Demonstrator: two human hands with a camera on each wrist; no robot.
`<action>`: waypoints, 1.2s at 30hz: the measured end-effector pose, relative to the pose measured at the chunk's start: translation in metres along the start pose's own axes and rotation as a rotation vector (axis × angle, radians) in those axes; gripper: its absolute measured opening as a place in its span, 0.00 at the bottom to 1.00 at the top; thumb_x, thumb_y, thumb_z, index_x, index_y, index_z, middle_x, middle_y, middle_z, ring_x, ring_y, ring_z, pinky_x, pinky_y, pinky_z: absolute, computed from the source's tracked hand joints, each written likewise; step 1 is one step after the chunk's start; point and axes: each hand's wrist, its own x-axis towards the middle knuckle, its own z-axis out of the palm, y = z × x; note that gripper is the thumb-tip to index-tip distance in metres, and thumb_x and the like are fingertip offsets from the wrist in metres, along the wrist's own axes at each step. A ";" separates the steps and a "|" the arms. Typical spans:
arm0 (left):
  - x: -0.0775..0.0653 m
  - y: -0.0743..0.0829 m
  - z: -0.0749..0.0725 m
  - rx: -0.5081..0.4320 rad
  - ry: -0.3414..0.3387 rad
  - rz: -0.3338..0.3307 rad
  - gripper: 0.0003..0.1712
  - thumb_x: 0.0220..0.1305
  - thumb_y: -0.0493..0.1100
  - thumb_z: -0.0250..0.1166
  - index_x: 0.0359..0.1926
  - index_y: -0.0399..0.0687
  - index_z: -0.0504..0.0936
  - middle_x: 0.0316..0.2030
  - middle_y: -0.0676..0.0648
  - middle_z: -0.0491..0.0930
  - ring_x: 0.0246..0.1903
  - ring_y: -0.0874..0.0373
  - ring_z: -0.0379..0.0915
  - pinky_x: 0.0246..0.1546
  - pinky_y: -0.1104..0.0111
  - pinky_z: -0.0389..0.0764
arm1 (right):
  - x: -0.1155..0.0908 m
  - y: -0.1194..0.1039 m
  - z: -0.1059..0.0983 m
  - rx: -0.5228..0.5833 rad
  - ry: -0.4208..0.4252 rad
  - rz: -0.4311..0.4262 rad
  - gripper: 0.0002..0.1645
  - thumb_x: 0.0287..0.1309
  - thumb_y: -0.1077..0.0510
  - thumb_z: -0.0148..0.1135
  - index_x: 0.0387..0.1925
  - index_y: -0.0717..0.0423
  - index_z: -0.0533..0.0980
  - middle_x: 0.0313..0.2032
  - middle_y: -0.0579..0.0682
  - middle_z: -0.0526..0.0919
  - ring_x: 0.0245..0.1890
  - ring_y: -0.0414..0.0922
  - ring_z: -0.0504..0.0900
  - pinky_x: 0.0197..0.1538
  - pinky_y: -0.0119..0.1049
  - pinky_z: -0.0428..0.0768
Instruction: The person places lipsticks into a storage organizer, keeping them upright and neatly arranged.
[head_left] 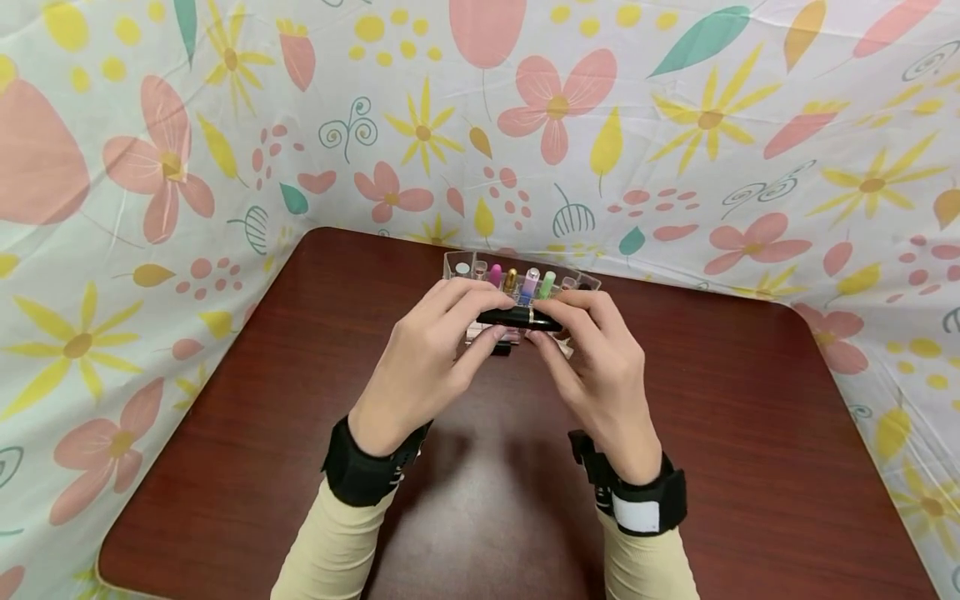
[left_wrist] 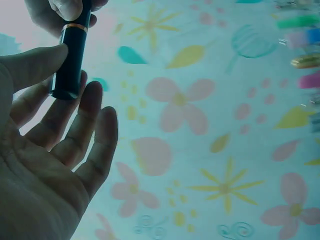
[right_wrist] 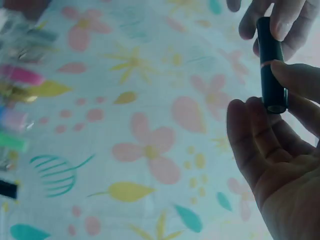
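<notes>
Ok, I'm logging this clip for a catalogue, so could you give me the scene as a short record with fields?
held item: black cylindrical lipstick tube with a gold band, lying level between both hands
left hand: fingers pinch the tube's left end
right hand: fingers pinch the tube's right end
behind hands: clear plastic organiser with upright pink, gold, lilac and green tubes
surface: dark red-brown wooden table
backdrop: floral cloth
wrists: black straps, beige sleeves

Head camera looks down from above; both wrist cameras (very close) share the black tube (head_left: 517,317).
</notes>
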 end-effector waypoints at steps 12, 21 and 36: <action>0.000 0.029 -0.018 -0.124 0.087 0.130 0.12 0.68 0.38 0.67 0.51 0.41 0.82 0.49 0.44 0.81 0.49 0.57 0.79 0.48 0.71 0.80 | 0.010 -0.038 -0.019 0.156 0.168 -0.091 0.15 0.67 0.56 0.66 0.41 0.66 0.85 0.38 0.62 0.84 0.37 0.51 0.83 0.47 0.26 0.77; 0.000 0.026 -0.018 -0.104 0.066 0.116 0.12 0.68 0.37 0.67 0.52 0.42 0.82 0.49 0.45 0.81 0.50 0.57 0.78 0.48 0.71 0.80 | 0.010 -0.036 -0.019 0.150 0.136 -0.096 0.15 0.68 0.56 0.65 0.41 0.66 0.85 0.38 0.61 0.84 0.37 0.50 0.83 0.46 0.26 0.77; 0.000 0.020 -0.016 0.004 0.013 0.138 0.12 0.69 0.40 0.66 0.51 0.43 0.83 0.48 0.48 0.82 0.49 0.59 0.80 0.54 0.70 0.80 | 0.008 -0.029 -0.017 0.128 0.113 -0.081 0.15 0.68 0.55 0.65 0.44 0.66 0.84 0.40 0.60 0.85 0.37 0.49 0.83 0.48 0.24 0.78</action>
